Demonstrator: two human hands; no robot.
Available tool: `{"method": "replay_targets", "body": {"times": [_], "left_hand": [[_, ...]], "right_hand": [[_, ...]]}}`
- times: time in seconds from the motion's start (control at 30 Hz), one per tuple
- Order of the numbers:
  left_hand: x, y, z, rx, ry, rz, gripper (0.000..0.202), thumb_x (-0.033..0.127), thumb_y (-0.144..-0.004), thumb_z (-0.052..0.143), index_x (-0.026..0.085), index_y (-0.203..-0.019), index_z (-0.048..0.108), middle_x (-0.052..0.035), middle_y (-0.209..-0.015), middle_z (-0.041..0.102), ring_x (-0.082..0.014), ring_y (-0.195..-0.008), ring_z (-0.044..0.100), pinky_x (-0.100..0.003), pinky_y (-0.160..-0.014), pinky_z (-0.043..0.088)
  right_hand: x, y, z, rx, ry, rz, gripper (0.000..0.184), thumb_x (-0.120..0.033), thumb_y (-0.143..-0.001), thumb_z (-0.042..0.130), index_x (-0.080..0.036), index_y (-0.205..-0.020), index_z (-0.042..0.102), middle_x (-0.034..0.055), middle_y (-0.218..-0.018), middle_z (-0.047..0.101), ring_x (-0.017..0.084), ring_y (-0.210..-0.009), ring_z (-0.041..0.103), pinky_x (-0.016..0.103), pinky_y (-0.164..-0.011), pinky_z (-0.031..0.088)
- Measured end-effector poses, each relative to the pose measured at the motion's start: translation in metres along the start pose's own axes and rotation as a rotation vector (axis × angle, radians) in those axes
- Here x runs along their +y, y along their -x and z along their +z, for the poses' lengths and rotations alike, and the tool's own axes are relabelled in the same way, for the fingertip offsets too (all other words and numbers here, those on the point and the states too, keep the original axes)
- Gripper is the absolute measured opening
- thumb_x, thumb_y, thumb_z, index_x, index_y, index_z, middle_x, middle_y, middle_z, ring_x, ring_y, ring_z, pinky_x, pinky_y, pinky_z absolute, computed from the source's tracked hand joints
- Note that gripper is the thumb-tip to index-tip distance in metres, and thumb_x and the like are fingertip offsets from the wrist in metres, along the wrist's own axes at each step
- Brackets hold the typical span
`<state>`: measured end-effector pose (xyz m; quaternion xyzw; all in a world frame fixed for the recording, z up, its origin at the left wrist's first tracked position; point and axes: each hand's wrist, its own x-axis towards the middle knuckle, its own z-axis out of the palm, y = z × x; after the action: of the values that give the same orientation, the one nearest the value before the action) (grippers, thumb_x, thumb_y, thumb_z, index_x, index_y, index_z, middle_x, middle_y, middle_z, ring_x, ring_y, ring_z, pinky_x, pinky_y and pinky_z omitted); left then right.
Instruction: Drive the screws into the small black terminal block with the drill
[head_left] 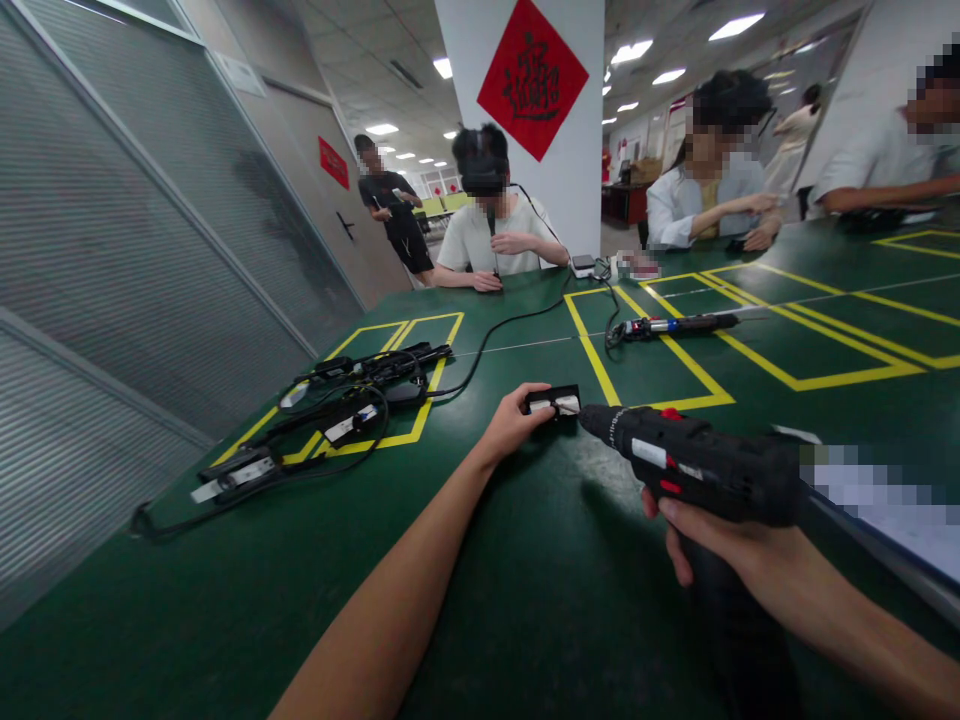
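Note:
My left hand point(516, 420) grips a small black box with a white label point(553, 402), pressing it on the green table point(525, 600). My right hand point(724, 540) holds a black cordless drill point(697, 465) with red buttons. The drill's nose points left and its tip touches the right end of the small box.
A tangle of black cables and labelled adapters point(330, 410) lies at the left inside yellow floor-tape boxes. A second screwdriver tool point(675, 325) with a cord rests farther back. Several people sit or stand at the table's far side. A blurred white sheet point(892, 500) lies at the right.

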<state>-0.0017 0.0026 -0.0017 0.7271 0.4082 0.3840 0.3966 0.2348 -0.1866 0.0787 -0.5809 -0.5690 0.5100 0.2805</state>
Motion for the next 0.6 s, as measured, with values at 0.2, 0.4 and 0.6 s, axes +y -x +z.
{"method": "replay_targets", "body": {"times": [0.2,0.4,0.6], "left_hand": [[0.0004,-0.0002,0.0003,0.011,0.001,-0.003,0.045,0.032,-0.073,0.062,0.017,-0.115,0.054,-0.0071,-0.100,0.064,-0.0172,-0.085,0.061,-0.029,-0.076,0.047],[-0.0007,0.0000,0.0002,-0.008,0.024,-0.013,0.047,0.033,-0.073,0.062,0.017,-0.117,0.052,-0.0076,-0.100,0.064,-0.0173,-0.084,0.061,-0.029,-0.075,0.048],[-0.0006,0.0005,-0.0004,-0.014,0.028,-0.006,0.047,0.033,-0.074,0.062,0.017,-0.117,0.052,-0.0078,-0.101,0.064,-0.0178,-0.085,0.061,-0.030,-0.076,0.048]], "right_hand": [[-0.0021,0.0051,-0.0011,-0.008,0.007,0.022,0.033,-0.046,-0.087,0.042,-0.024,-0.083,0.065,-0.0011,-0.062,0.061,0.017,-0.066,0.054,0.030,-0.065,0.037],[-0.0043,0.0030,0.0001,-0.001,0.006,0.027,0.032,-0.046,-0.087,0.042,-0.022,-0.083,0.063,-0.0015,-0.060,0.061,0.016,-0.063,0.053,0.029,-0.064,0.037],[-0.0036,0.0024,0.0006,-0.014,0.005,0.011,0.031,-0.045,-0.088,0.041,-0.023,-0.088,0.063,-0.0012,-0.062,0.062,0.016,-0.065,0.054,0.030,-0.065,0.037]]}}
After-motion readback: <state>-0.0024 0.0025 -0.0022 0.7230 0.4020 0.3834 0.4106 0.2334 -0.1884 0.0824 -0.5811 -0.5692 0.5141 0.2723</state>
